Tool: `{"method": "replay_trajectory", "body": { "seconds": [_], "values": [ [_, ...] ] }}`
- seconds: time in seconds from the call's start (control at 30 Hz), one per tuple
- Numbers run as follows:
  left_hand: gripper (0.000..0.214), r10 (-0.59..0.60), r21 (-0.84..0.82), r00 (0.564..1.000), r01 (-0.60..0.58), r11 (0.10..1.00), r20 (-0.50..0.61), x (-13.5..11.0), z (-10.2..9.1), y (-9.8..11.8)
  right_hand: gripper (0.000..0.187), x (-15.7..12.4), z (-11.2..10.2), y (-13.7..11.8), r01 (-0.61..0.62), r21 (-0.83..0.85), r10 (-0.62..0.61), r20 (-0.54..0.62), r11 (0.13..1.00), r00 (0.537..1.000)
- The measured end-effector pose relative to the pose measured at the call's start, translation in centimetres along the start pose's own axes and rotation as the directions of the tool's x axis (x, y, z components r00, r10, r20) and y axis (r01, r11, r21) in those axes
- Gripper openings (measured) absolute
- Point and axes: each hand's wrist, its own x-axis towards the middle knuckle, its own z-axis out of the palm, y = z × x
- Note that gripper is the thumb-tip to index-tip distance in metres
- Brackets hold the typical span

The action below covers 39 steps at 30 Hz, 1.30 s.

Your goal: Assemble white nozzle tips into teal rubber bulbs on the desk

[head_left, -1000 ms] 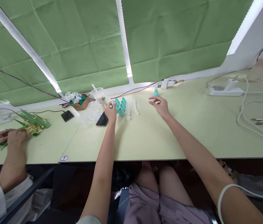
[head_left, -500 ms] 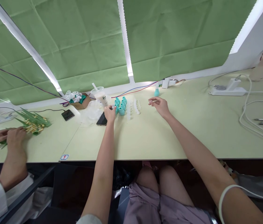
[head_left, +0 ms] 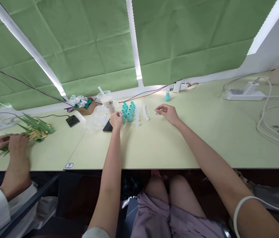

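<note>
Several small teal bottles (head_left: 129,116) stand in two short rows near the middle of the table. At the left row's near end is my left hand (head_left: 116,120), its fingers closed around something I cannot make out, with a teal bottle right beside the fingertips. My right hand (head_left: 168,113) hovers to the right, thumb and fingers pinched together; a tiny pale thing seems to be at the tips, too small to name. Between the hands lie rows of small translucent white pieces (head_left: 145,113). One teal bottle with a clear top (head_left: 167,96) stands alone, farther back.
Left of the bottles are a dark phone (head_left: 107,127), a drink cup with a straw (head_left: 107,100), a crumpled plastic bag (head_left: 95,119) and a cardboard box (head_left: 88,107). A co-worker's hands (head_left: 17,142) work at green stems on the far left. A power strip (head_left: 244,96) lies right.
My right hand has shifted slightly left, toward the translucent pieces. My left hand stays by the teal bottles. The view has tilted a little.
</note>
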Motion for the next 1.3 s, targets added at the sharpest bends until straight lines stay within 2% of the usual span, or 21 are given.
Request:
{"method": "replay_trajectory", "body": {
  "seconds": [0.07,0.17,0.2,0.27,0.3,0.37,0.43,0.47,0.5,0.63,0.7,0.83,0.97,1.07,1.2,1.3],
  "values": [
    [0.031,0.005,-0.014,1.000,-0.005,1.000,-0.029,-0.2,-0.1,0.3,0.034,0.0,0.1,0.1,-0.009,0.058,0.009,0.006,0.998,1.000],
    [0.044,0.029,-0.046,0.978,-0.039,0.998,-0.207,-0.9,-0.5,1.5,0.037,0.0,0.3,0.0,-0.032,0.150,0.030,0.013,0.988,0.999],
    [0.044,0.070,-0.058,0.957,-0.090,0.994,-0.282,-1.3,-0.6,2.0,0.037,0.0,0.5,0.0,-0.042,0.178,0.040,0.018,0.983,0.999],
    [0.036,0.229,-0.069,0.899,-0.273,0.959,-0.373,-2.3,-0.5,3.2,0.037,-0.1,0.9,-0.2,-0.066,0.231,0.062,0.022,0.971,0.998],
    [0.033,0.343,-0.073,0.867,-0.393,0.917,-0.361,-2.9,-0.2,3.7,0.037,-0.2,1.1,-0.3,-0.078,0.255,0.074,0.025,0.964,0.997],
    [0.032,0.576,-0.119,0.788,-0.607,0.786,-0.219,-4.3,0.8,4.8,0.038,-0.4,1.8,-0.6,-0.092,0.291,0.087,0.032,0.952,0.996],
    [0.032,0.736,-0.196,0.677,-0.725,0.660,-0.026,-5.7,2.2,5.5,0.038,-0.7,2.3,-0.8,-0.079,0.282,0.073,0.032,0.956,0.997],
    [0.034,0.768,-0.230,0.640,-0.743,0.629,0.033,-6.4,3.0,5.8,0.037,-0.9,2.5,-0.9,-0.061,0.257,0.056,0.027,0.965,0.998],
    [0.036,0.768,-0.259,0.638,-0.734,0.628,0.051,-6.9,3.7,6.0,0.036,-1.0,2.7,-1.0,-0.041,0.220,0.038,0.017,0.975,0.999],
    [0.036,0.661,-0.349,0.749,-0.608,0.713,0.047,-7.8,5.4,6.1,0.033,-1.4,3.1,-1.0,-0.019,0.082,0.021,-0.021,0.996,1.000],
    [0.032,0.621,-0.363,0.782,-0.565,0.741,0.052,-7.8,5.4,6.1,0.034,-1.4,3.2,-0.9,-0.034,0.083,0.037,-0.028,0.996,0.999],
    [0.027,0.571,-0.308,0.820,-0.532,0.789,0.046,-7.6,5.0,6.0,0.032,-1.4,3.5,-0.6,-0.066,0.163,0.069,-0.011,0.984,0.998],
    [0.027,0.589,-0.208,0.808,-0.574,0.792,0.012,-7.6,4.9,6.0,0.028,-1.4,3.7,-0.4,-0.051,0.176,0.060,-0.048,0.983,0.997],
    [0.026,0.611,-0.169,0.792,-0.603,0.780,-0.005,-7.6,4.9,6.0,0.024,-1.7,3.8,-0.8,0.045,0.106,-0.036,-0.085,0.993,0.996],
    [0.026,0.585,-0.183,0.811,-0.576,0.796,-0.011,-7.8,5.1,6.0,0.015,-2.2,3.6,-1.7,0.182,-0.038,-0.185,-0.121,0.983,0.975],
    [0.025,0.563,-0.198,0.826,-0.554,0.809,-0.011,-7.9,5.1,6.1,0.013,-2.3,3.7,-1.8,0.170,-0.051,-0.176,-0.165,0.984,0.971]
  ]
}}
